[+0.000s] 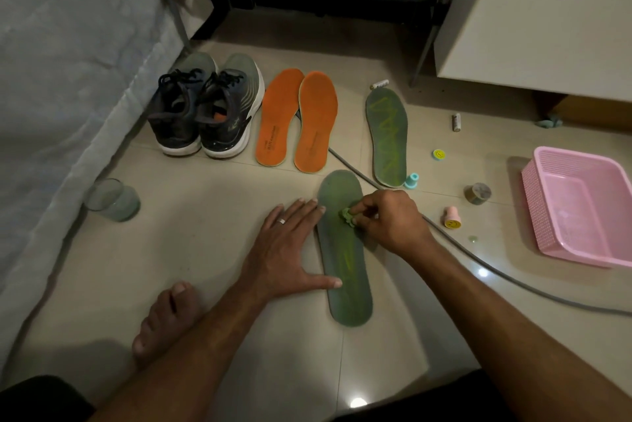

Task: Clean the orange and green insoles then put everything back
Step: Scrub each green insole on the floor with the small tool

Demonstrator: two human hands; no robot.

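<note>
Near green insole point(345, 271) lies flat on the tiled floor point(205, 216), toe pointing away from the person, roughly central. Left hand point(290, 250) is flat, fingers spread and straight; fingertips and thumb press the insole's left edge, palm on the tile. A ring sits on one finger. Right hand point(390, 220) has fingers curled, pinching a small green scrubbing piece point(347, 216) against the insole's upper half. Yellow-green smears run along the insole's middle.

Second green insole point(388, 134) lies farther back and to the right, apart from the first, its face covered with yellow-green zigzag lines. A small teal cap point(412, 180) stands touching its near end.

Pair of orange insoles point(297, 121) lies side by side, edges overlapping slightly, left of the far green insole. Just left of them, a pair of dark sneakers point(205, 107) stands heels toward the person, beside the grey bed cover point(61, 62) along the floor's left edge.

A glass tumbler point(113, 199) stands near the left edge. A pink basket point(581, 209) sits at the right edge. Between basket and insoles: a yellow smiley disc point(438, 154), a pink-and-yellow smiley stamp point(452, 217), a small round tin point(477, 193), and a white cylinder point(456, 122). A grey cable point(496, 271) runs diagonally under the right forearm. A bare foot point(164, 319) rests on the floor at the near left.
</note>
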